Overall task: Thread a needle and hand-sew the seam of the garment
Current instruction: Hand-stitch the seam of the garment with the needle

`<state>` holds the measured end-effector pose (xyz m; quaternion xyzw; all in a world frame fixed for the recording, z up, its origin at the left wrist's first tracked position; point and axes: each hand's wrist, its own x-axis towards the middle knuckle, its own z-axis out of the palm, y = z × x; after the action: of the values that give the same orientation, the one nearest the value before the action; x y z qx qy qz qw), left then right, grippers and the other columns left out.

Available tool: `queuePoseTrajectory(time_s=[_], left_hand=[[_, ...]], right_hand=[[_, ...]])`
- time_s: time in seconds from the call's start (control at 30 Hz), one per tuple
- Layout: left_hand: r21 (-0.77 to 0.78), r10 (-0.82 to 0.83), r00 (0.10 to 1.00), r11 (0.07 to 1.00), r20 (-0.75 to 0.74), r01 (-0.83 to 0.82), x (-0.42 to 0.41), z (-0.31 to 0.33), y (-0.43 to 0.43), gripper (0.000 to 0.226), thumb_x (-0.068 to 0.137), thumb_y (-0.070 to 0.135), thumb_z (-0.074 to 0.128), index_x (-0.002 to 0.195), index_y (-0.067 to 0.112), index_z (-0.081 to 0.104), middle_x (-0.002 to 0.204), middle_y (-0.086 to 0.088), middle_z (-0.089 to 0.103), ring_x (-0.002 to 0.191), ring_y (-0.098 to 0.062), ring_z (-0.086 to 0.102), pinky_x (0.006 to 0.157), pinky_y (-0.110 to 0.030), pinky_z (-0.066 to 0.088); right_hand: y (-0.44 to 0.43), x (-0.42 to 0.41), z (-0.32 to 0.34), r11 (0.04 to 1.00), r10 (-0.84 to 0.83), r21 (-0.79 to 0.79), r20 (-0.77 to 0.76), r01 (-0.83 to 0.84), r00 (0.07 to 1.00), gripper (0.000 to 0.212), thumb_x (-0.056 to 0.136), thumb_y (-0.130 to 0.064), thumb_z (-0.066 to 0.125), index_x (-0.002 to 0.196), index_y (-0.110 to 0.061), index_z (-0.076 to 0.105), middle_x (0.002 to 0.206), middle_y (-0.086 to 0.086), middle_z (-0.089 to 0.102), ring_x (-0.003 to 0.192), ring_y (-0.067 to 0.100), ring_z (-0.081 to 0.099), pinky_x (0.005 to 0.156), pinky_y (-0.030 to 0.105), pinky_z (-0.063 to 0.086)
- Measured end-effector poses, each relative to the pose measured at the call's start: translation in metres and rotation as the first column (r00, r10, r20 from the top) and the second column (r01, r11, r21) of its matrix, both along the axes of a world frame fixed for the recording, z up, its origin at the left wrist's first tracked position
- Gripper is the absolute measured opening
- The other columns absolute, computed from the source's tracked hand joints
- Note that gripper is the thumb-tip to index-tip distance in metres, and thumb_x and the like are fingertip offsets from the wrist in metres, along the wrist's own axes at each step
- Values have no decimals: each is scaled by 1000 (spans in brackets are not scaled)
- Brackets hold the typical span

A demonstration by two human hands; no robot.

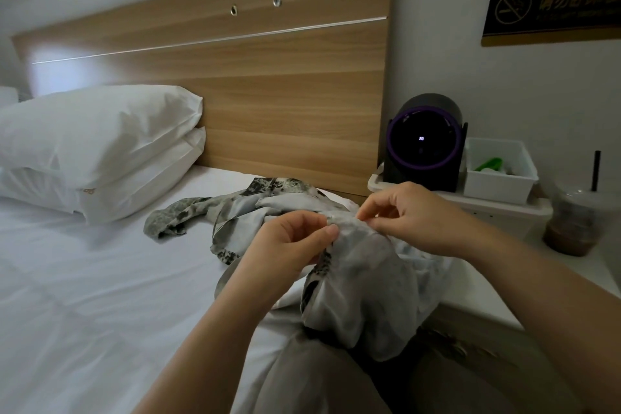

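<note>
A grey and white patterned garment (363, 279) lies bunched over my lap and trails onto the white bed (84, 279). My left hand (289, 242) grips a raised fold of the fabric, thumb on top. My right hand (406, 215) pinches the same fold from the right, fingertips close to my left thumb. Neither a needle nor a thread can be made out; they are too small or hidden between the fingers.
Two white pillows (97, 148) lie stacked at the left against the wooden headboard (268, 94). On the bedside shelf at the right stand a round black device with a purple ring (423, 144), a white bin (500, 171) and an iced drink cup with a straw (574, 218).
</note>
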<state>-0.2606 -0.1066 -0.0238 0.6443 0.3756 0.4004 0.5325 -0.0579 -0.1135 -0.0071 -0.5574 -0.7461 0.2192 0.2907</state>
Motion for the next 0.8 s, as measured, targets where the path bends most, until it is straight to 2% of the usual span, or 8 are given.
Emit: queuePoseTrajectory(time_s=[0.07,0.43,0.6,0.8], left_hand=[[-4,-2,1000,1000,-6,2,1,0,0,8,87,11,65,81,12,69,64,6,68,60,-1,62,60,-13,49],[-56,15,999,998,-36,-17,3,1,1,11,90,13,62,84,8,70,68,0,66,63,-7,60,61,-16,51],[-103,-8,1000,995,-6,7,3,-1,0,12,91,11,60,86,4,68,70,-4,65,63,-10,58,63,-19,52],[-133,-48,999,990,21,50,1,-1,1,14,91,11,59,82,7,68,67,-1,66,60,-7,61,61,-16,54]], right_hand=[[-1,0,2,1000,23,-6,6,-23,1000,27,87,-13,63,80,-39,67,79,-14,68,73,-9,60,60,4,42],[-2,0,2,998,68,-11,-19,-68,997,20,87,-9,64,89,-28,72,81,-12,69,76,-4,63,66,8,48],[-2,-1,1,998,67,-11,-21,-67,998,23,87,-8,64,89,-29,71,82,-13,69,77,-5,63,67,8,48],[-3,-3,0,999,52,-4,-28,-52,998,28,86,-7,63,84,-35,68,78,-17,66,75,-10,61,64,5,45]])
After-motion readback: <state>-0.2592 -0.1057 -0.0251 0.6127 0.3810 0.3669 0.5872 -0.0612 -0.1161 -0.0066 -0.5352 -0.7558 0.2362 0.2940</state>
